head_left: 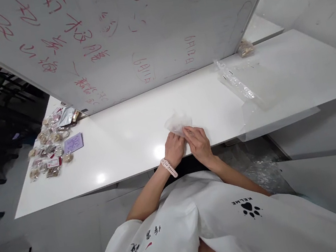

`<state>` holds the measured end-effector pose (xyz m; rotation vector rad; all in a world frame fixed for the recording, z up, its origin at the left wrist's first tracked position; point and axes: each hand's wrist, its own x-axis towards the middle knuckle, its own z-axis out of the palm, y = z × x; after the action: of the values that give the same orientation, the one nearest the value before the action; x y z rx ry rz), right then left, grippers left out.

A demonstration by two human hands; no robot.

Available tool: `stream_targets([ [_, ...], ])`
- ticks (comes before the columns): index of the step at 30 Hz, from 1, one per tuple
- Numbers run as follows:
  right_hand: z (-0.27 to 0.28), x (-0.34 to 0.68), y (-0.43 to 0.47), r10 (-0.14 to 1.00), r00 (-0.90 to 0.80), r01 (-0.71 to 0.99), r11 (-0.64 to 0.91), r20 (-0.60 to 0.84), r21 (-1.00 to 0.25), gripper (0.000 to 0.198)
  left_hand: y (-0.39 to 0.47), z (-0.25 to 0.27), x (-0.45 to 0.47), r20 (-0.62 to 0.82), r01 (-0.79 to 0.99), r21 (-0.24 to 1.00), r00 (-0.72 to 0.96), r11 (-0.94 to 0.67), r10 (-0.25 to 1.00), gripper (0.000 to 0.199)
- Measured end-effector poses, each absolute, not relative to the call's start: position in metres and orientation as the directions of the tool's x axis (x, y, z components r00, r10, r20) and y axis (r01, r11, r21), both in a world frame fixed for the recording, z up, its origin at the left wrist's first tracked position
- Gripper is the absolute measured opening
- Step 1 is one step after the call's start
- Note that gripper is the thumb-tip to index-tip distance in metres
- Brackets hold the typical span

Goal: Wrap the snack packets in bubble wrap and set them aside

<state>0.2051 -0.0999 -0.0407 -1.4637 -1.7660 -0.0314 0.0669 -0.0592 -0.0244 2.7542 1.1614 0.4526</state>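
Near the front edge of the white table (125, 137), my two hands meet at a small translucent white plastic bag (177, 121). My left hand (174, 147), with a pale pink watch band (169, 168) on its wrist, has its fingers curled in at the bag's near side. Fingers of my right hand (199, 143) are pinched together on the bag's right near corner. The bag looks thin and crumpled, and its far end sticks out beyond my fingertips. Whether anything is inside it I cannot make out.
Several small clear packets (49, 139) are heaped at the table's left end, beside a purple patterned card (73, 142). Flat clear plastic bags (244, 83) lie on the right, one overhanging the front edge. A whiteboard (115, 44) with red writing stands behind. Another packet (245, 48) rests by its right corner.
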Motion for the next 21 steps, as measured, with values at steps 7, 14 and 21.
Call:
stream_targets([
  [7, -0.029, 0.208, -0.099, 0.866, -0.194, 0.891, 0.352, 0.460, -0.286, 0.043, -0.054, -0.032, 0.055, 0.333, 0.612, 0.480, 0.536, -0.629, 0.776, 0.027],
  [14, -0.029, 0.211, -0.100, 0.886, -0.241, 0.897, 0.359, 0.397, -0.257, 0.042, -0.076, -0.008, 0.048, 0.177, 0.189, 0.962, 0.128, -0.199, 0.976, 0.039],
  [21, -0.027, 0.209, -0.102, 0.921, -0.225, 0.905, 0.318, 0.318, -0.282, 0.045, -0.055, -0.004, 0.060, -0.035, 0.198, 0.978, -0.145, 0.063, 0.989, 0.057],
])
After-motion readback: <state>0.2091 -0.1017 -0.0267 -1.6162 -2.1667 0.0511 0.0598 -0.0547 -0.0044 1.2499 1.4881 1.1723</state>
